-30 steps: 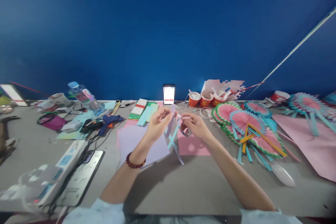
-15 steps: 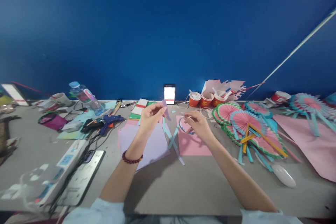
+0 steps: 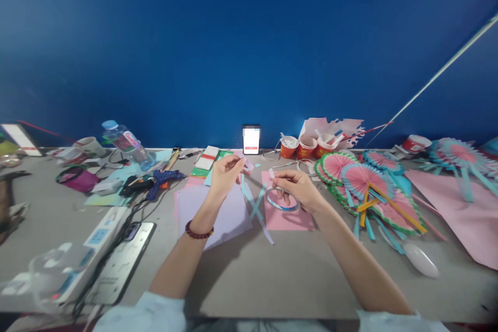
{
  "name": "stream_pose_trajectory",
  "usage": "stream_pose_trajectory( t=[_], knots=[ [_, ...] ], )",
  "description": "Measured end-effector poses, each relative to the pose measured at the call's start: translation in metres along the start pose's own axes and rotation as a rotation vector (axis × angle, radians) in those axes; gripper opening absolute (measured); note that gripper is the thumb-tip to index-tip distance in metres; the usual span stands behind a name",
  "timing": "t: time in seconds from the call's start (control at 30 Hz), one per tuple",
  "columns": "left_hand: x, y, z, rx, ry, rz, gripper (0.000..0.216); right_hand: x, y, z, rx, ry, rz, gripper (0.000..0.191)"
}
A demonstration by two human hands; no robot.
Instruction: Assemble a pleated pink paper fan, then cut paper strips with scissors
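My left hand (image 3: 226,174), with a beaded bracelet at its wrist, pinches a small purple paper strip (image 3: 248,164) between thumb and fingertips. My right hand (image 3: 298,189) is closed on a thin roll of tape (image 3: 283,208), whose ring hangs below the fingers. A pale loose tape end (image 3: 271,172) sticks up by the right fingertips. Under the hands lie a purple paper sheet (image 3: 218,212), a pink sheet (image 3: 290,222) and crossed blue and purple paper strips (image 3: 257,211). The two hands are apart.
Pleated paper fans (image 3: 368,181) pile up at right beside a white spoon-like piece (image 3: 420,260). Red paper cups (image 3: 307,148) and a lit phone (image 3: 251,141) stand along the wall. At left are a glue gun (image 3: 161,181), bottle (image 3: 126,142), power strip (image 3: 93,249) and another phone (image 3: 122,264).
The tape roll has swung lower and more of its ring shows under my right hand. The purple strip in my left hand has tilted and dropped slightly.
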State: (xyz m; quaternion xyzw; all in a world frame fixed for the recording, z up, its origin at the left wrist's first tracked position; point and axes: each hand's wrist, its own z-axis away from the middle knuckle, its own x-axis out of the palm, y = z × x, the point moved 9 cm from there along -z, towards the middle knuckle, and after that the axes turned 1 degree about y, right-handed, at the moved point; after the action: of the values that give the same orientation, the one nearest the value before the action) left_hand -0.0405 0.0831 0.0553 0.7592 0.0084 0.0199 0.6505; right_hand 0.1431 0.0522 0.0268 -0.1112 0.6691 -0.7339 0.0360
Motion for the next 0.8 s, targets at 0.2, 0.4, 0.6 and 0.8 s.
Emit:
stream_pose_trajectory(
  t=[0.2, 0.4, 0.6, 0.8],
  knots=[
    [0.024, -0.005, 0.009, -0.075, -0.104, 0.011, 0.028, 0.006, -0.003, 0.009, -0.015, 0.020, 0.078, 0.031],
    [0.040, -0.011, 0.016, -0.101, -0.154, 0.051, 0.026, 0.004, -0.004, 0.017, 0.020, 0.085, 0.155, 0.031],
    [0.046, -0.013, 0.023, -0.101, -0.214, -0.046, 0.017, 0.006, -0.022, 0.019, -0.134, 0.093, 0.367, 0.028],
    [0.050, -0.006, 0.026, -0.015, -0.249, -0.120, 0.019, 0.004, -0.028, 0.018, -0.180, 0.085, 0.493, 0.026]
  ],
)
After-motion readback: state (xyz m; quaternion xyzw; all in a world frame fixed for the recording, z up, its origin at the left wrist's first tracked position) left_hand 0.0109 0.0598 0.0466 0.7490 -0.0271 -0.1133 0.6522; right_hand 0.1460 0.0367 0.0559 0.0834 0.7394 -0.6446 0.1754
